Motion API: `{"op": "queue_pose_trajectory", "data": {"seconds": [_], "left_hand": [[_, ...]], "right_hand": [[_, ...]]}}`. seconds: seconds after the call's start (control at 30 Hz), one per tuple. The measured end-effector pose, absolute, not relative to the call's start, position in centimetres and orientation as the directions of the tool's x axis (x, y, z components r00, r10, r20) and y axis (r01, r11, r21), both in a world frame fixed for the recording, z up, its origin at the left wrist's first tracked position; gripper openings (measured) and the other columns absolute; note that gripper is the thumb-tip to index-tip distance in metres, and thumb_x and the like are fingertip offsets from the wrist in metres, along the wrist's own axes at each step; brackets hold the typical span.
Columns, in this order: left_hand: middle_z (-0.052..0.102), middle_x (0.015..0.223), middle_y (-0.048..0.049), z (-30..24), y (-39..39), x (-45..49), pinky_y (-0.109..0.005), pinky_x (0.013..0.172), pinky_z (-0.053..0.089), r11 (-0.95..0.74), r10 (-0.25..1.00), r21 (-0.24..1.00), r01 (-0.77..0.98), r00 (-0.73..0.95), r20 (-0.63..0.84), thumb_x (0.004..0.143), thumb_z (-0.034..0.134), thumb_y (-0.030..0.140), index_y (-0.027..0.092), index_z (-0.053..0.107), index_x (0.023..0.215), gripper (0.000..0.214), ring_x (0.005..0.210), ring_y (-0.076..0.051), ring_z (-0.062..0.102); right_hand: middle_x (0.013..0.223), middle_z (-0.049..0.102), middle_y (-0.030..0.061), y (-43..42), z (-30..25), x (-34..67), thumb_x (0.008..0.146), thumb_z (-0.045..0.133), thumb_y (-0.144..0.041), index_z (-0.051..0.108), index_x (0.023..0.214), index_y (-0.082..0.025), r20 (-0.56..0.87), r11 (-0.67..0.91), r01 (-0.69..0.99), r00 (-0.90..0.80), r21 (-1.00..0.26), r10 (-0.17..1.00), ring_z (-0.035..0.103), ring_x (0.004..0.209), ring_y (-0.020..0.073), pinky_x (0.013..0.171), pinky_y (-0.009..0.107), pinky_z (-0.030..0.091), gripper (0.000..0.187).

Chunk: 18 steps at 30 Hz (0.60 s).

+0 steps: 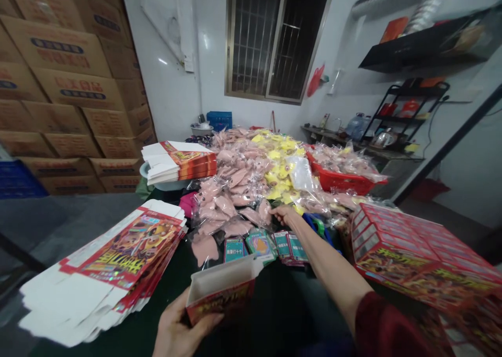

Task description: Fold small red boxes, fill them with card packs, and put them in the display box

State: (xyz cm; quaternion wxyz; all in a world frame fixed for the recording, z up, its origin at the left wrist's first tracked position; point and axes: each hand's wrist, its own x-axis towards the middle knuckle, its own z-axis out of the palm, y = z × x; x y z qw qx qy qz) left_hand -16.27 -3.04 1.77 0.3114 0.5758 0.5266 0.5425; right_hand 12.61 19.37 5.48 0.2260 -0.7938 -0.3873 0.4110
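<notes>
Dark worktable (282, 315) is stretching beneath both hands: the left hand (182, 323) is cradling a folded red carton (219, 294) nearby, while the right hand (284, 214) is pressing narrowly bunched fingers against bagged pink pieces (251, 216), just beyond teal card packs (288, 247).

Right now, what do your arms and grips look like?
The right grip and the left grip are bare hands, with no gloves. The right forearm is bare too, and above it comes a dark red sleeve. The left sleeve is out of view.
</notes>
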Motion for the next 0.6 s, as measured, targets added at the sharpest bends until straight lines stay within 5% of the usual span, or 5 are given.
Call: {"op": "queue_pose_trajectory", "data": {"seconds": [0.33,0.6], "left_hand": [[0.069,0.064,-0.0010,4.7,-2.9,-13.6,-0.023,0.051,0.053,-0.163,0.965,0.980,0.114,-0.186,0.183,0.055,0.076,0.044,0.015,0.065,0.078,0.038,0.057,-0.018,0.064],[0.065,0.062,0.0019,4.2,-2.9,-12.9,-0.023,0.052,0.052,-0.212,0.930,0.971,0.111,-0.283,0.236,0.047,0.080,0.034,0.014,0.062,0.078,0.041,0.056,-0.016,0.061]], "right_hand": [[0.110,0.058,0.0070,19.7,6.1,9.7,0.088,0.055,-0.031,0.056,0.110,-0.015,-0.367,-0.521,0.533,0.373,-0.667,0.852,0.059,0.094,0.0181,0.078,0.036,0.051,0.027],[0.094,0.061,0.0041,15.3,8.9,10.5,0.089,0.054,-0.030,0.057,0.103,-0.012,-0.192,-0.233,0.120,0.284,-0.965,0.940,0.060,0.075,0.0119,0.064,0.028,0.053,0.023]]}}
